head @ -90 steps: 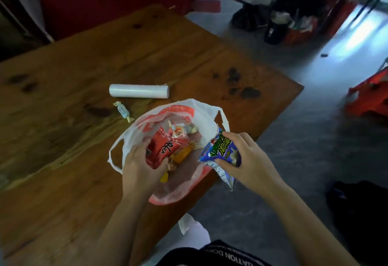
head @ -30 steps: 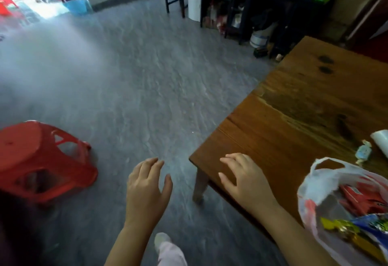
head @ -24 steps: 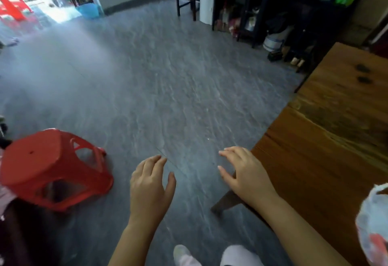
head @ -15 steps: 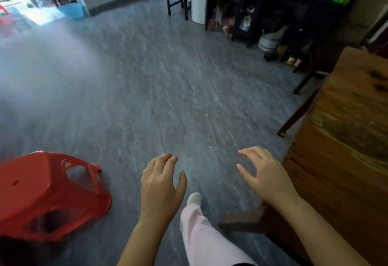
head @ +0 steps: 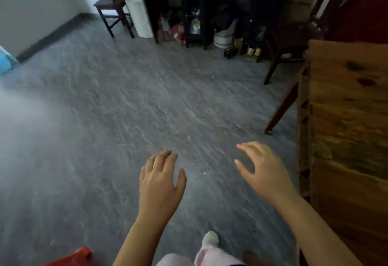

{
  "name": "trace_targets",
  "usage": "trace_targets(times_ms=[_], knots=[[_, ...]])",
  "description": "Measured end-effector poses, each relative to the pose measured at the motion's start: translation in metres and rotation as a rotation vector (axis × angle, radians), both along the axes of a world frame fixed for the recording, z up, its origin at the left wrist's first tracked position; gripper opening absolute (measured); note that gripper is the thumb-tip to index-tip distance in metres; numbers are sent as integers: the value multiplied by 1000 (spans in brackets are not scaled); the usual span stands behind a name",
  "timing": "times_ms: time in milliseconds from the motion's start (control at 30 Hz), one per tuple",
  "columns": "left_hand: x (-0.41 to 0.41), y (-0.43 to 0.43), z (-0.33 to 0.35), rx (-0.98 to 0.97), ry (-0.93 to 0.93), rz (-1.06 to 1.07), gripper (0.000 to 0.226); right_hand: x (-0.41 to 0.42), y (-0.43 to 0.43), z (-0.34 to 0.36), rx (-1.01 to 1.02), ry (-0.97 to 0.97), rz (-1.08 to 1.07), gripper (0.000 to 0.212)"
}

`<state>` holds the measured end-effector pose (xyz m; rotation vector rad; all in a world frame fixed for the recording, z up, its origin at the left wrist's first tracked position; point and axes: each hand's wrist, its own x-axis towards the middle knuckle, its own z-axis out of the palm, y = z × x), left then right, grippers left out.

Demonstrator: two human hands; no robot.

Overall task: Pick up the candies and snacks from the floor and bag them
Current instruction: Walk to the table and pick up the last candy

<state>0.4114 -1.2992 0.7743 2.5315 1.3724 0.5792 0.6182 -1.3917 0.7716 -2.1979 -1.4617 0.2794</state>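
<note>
My left hand and my right hand are both held out over the grey floor, palms down, fingers spread, with nothing in them. No candy, snack or bag shows in this view. A tiny white speck lies on the floor between the two hands; what it is cannot be told. Below the hands I see a pink trouser leg and a pale shoe.
The wooden table runs along the right edge, one leg slanting to the floor. A dark chair and cluttered black shelves stand at the far wall. A corner of the red stool shows at bottom left.
The view has swung left, away from the table. The bag with the snacks has left the frame, and the red stool has slid almost out at the bottom. Both hands stay empty.
</note>
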Motion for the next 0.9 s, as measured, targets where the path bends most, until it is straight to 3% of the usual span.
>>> trace_targets(times_ms=[300,633,900], knots=[[119,83,-17,-102,49,-445,42,57,7,-19,-91,33,-397,36],[268,218,-18,-94,59,-851,44,130,94,13,-83,-24,-709,38],[392,186,-18,-135,60,-1213,44,160,35,13,-146,19,-1157,33]])
